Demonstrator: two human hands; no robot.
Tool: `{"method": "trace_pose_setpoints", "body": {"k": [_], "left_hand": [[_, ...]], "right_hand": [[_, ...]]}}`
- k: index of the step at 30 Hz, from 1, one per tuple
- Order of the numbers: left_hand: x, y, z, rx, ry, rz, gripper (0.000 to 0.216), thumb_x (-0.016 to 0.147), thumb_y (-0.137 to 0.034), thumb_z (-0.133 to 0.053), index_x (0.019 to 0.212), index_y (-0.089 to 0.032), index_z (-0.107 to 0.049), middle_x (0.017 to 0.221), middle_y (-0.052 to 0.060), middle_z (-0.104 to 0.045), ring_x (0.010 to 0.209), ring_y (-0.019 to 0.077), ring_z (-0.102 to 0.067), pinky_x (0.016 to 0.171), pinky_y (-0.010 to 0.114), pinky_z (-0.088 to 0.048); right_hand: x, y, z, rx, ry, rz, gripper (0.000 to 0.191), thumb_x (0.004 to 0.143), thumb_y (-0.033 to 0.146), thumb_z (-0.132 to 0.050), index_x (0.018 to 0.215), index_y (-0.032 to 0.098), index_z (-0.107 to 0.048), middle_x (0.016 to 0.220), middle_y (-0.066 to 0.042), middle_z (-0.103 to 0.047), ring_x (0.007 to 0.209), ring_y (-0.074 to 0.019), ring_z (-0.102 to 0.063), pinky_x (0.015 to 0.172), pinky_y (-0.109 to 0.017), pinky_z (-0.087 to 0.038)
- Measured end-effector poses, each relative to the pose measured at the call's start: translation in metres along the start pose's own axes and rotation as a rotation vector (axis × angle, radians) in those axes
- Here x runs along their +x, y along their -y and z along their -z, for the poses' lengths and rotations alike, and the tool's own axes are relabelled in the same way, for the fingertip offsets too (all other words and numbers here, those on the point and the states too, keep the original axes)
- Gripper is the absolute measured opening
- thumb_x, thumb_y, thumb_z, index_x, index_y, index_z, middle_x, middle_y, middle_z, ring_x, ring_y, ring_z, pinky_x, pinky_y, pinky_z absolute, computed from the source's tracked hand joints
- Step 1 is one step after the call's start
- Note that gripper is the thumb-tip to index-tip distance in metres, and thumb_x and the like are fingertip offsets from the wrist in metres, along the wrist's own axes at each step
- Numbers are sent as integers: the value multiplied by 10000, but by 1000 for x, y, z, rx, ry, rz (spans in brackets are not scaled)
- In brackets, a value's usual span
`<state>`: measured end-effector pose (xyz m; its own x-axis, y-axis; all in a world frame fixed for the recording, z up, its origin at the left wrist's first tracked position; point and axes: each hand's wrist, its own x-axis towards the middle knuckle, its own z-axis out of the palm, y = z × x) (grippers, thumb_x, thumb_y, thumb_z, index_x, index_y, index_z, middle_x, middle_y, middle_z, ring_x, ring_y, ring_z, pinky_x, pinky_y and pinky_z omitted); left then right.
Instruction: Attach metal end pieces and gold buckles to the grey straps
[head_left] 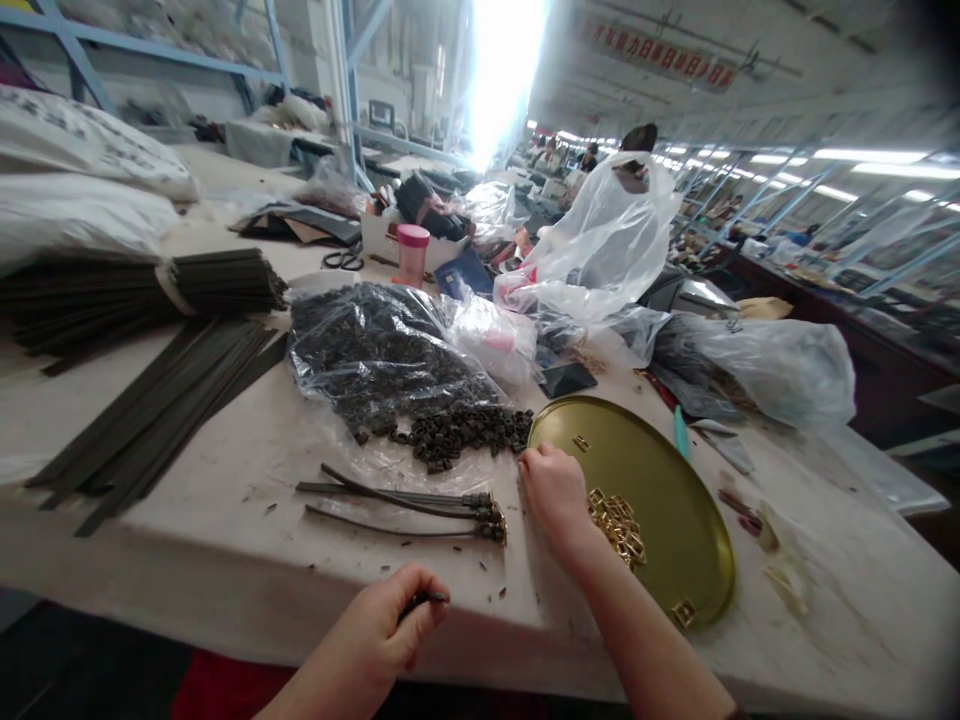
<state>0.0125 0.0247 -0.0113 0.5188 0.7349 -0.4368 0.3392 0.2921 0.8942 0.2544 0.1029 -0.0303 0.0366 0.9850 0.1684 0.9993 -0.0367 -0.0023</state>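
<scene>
My left hand is closed near the table's front edge, pinching the end of a thin dark strip. My right hand reaches forward with fingers curled, fingertips at the edge of a pile of small dark beads spilling from a clear plastic bag; whether it holds a bead is hidden. Beside it lies a round gold tray with several small gold buckles. A few finished dark strips with gold ends lie between my hands.
Long dark strips and a tied bundle lie at left. White sacks, a pink cup, scissors and several plastic bags crowd the back and right. A person sits far behind a plastic bag.
</scene>
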Motion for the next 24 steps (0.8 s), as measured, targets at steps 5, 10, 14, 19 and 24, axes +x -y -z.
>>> {"method": "trace_pose_setpoints", "body": {"k": [5, 10, 14, 19, 24], "left_hand": [[-1, 6, 3, 40, -17, -3, 270, 805, -396, -375, 858, -157, -489, 551, -58, -384, 507, 102, -377, 499, 204, -314], [-7, 4, 0, 61, -15, -25, 281, 811, -393, -368, 871, -146, -488, 563, -56, -386, 510, 99, -374, 503, 206, -314], [-15, 3, -4, 35, -24, -34, 301, 799, -427, -393, 859, -148, -487, 542, -64, -362, 487, 95, -347, 475, 202, -294], [-23, 7, -8, 5, -26, -51, 279, 811, -425, -405, 843, -157, -478, 519, -77, -328, 463, 85, -303, 452, 194, -261], [-28, 5, -12, 8, -43, -63, 273, 808, -428, -410, 814, -162, -474, 515, -76, -335, 457, 85, -312, 448, 195, -265]], "right_hand": [[-9, 7, -12, -13, 16, 67, 135, 823, 181, -491, 742, 169, -599, 825, -81, -592, 802, -196, -512, 669, -296, -284], [-12, -1, -4, 17, -9, 33, 165, 869, 203, -428, 909, 170, -585, 862, -60, -599, 822, -171, -521, 701, -277, -287], [-9, -9, -1, 12, -16, -10, 209, 874, 211, -409, 871, 163, -612, 841, -83, -593, 777, -182, -527, 661, -292, -282], [-9, 2, -5, 53, 9, 17, 125, 794, 251, -541, 762, 156, -616, 830, -90, -600, 799, -205, -532, 668, -299, -301], [-8, 10, -10, 177, -3, 24, 78, 759, 118, -520, 772, 118, -596, 804, -115, -612, 794, -213, -542, 703, -308, -339]]}}
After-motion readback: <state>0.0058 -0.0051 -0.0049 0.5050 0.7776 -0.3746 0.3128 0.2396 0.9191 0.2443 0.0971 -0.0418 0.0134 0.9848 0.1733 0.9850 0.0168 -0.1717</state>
